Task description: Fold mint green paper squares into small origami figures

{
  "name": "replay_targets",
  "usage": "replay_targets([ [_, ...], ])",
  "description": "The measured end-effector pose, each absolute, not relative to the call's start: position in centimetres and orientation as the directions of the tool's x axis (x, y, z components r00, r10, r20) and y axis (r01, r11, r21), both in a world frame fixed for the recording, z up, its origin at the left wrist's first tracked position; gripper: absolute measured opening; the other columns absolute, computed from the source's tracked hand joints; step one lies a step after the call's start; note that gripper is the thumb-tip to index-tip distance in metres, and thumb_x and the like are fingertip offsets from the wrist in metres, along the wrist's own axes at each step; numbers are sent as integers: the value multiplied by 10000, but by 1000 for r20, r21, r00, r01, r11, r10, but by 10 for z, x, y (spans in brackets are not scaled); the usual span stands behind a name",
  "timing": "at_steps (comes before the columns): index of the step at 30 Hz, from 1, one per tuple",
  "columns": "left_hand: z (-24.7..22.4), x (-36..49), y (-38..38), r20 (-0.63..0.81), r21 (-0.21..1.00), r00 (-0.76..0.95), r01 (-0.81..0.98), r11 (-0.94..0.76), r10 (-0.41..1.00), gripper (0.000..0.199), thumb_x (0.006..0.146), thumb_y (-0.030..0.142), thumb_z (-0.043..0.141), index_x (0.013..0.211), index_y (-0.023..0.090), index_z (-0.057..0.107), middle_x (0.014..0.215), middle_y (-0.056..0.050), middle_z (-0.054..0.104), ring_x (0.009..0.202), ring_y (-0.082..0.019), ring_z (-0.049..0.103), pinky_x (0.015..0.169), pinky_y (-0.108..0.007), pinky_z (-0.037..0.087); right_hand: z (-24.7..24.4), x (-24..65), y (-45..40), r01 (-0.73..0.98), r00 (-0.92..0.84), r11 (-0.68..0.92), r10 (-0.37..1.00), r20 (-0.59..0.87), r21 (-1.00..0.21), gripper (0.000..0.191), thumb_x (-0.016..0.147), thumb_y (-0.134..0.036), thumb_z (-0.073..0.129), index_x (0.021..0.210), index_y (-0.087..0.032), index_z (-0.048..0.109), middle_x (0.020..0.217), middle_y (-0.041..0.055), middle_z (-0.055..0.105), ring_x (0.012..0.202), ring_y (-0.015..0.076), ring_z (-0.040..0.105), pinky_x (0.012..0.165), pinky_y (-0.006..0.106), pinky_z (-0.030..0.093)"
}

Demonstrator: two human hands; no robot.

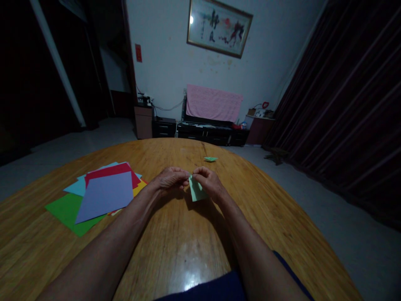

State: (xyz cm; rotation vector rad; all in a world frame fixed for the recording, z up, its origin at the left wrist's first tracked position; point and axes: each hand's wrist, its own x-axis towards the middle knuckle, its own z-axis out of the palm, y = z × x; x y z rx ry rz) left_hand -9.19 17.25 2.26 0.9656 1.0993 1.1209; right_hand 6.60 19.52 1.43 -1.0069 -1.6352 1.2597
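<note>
Over the middle of the wooden table (175,251), my right hand (208,180) pinches a small pale green piece of folded paper (196,192) by its upper part. Close on its left, my left hand (172,179) has thumb and fingers pressed together at the paper's upper left corner. The paper's lower part hangs below my fingers, and its right side is partly hidden by my right hand. Beyond my hands lies a small folded green paper shape (211,159), touched by neither hand.
Left of my left forearm lies a loose pile of coloured sheets, with a lavender sheet (108,194) on top, a red sheet (115,170) and a green sheet (67,211). The table's curved edge runs round to the right. A pink cloth (214,102) hangs against the far wall.
</note>
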Motion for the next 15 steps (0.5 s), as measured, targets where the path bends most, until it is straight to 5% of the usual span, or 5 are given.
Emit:
replay_targets([
  [7,18,-90,174,-194,956,38,-215,198,980,139,628,156,694,595,130,561,512,5,538,416,-61,452,426,-202,362,-3,59,200,294,-337,486,858,387,-823,128,734,-308,594,713,-183,578,658,3,579,605,124,523,538,225,381],
  [15,14,-88,171,-132,970,38,-199,137,990,215,602,251,740,645,143,560,552,7,555,420,-71,462,431,-221,397,-3,58,200,387,-266,524,851,452,-759,173,763,-297,532,626,-191,519,591,-20,500,571,115,451,524,226,331],
])
